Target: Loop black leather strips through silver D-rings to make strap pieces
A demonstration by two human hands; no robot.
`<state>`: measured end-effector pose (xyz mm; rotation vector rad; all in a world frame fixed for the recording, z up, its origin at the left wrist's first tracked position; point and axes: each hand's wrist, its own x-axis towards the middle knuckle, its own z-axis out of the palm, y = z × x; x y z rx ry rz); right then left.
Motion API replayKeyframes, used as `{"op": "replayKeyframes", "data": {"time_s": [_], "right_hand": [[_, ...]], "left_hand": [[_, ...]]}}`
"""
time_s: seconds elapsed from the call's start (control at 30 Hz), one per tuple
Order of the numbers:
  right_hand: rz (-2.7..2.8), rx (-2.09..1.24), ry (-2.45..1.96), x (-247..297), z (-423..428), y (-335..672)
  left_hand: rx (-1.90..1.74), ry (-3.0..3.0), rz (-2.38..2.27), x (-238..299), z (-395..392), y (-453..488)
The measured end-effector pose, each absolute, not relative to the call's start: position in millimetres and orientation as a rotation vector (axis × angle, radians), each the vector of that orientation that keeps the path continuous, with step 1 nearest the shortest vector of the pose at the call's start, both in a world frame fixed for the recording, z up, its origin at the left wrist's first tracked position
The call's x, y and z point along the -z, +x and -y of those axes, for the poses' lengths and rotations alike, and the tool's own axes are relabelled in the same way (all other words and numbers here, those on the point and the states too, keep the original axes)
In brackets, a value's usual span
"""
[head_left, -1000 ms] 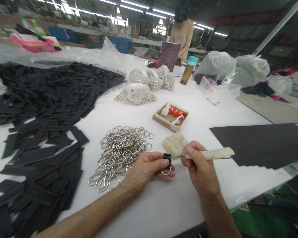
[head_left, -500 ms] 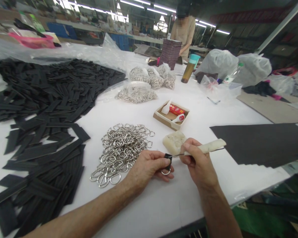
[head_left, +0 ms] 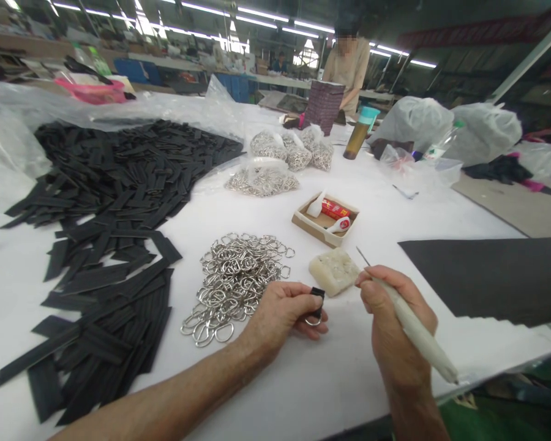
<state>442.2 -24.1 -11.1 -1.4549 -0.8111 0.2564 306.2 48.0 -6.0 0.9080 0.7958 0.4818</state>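
Observation:
Between the thumb and fingers of my left hand (head_left: 287, 312) is a small folded black strap (head_left: 318, 295) with a metal D-ring (head_left: 313, 321) through its fold. My right hand (head_left: 397, 318) is closed around the pale wrapped handle of an awl (head_left: 417, 331); its thin metal point is up and apart from the strap. Beside that point lies a yellowish block (head_left: 333, 271), perhaps wax. A heap of metal D-rings (head_left: 239, 275) lies left of the block, behind my left hand. Many black strips (head_left: 105, 294) are piled farther left.
A shallow box (head_left: 312, 233) holds a red tube and white spatula-like pieces. Beyond it stand bags of rings (head_left: 261, 177) and a bottle with a turquoise lid (head_left: 360, 131). A black sheet (head_left: 491, 275) lies at right. Across the table a person (head_left: 349, 64) stands.
My right hand has drawn the awl away from the strap to the right and turned its point upward. My left hand keeps the strap and ring. The view has shifted slightly.

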Motion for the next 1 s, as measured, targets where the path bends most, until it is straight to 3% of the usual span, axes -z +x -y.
{"op": "replayKeyframes", "data": {"time_s": [0.33, 0.67, 1.0], "right_hand": [[1.079, -0.12, -1.365, 8.5, 31.2, 407.9], [1.115, -0.434, -1.319, -8.2, 32.8, 396.4], [1.013, -0.468, -1.314, -20.6, 46.2, 384.4]], "left_hand": [[-0.69, 1.022, -0.836, -17.6, -44.3, 298.1], [-0.853, 1.212, -0.894, -37.1, -26.6, 288.1], [-0.856, 1.258, -0.913, -42.3, -8.8, 284.8]]}}
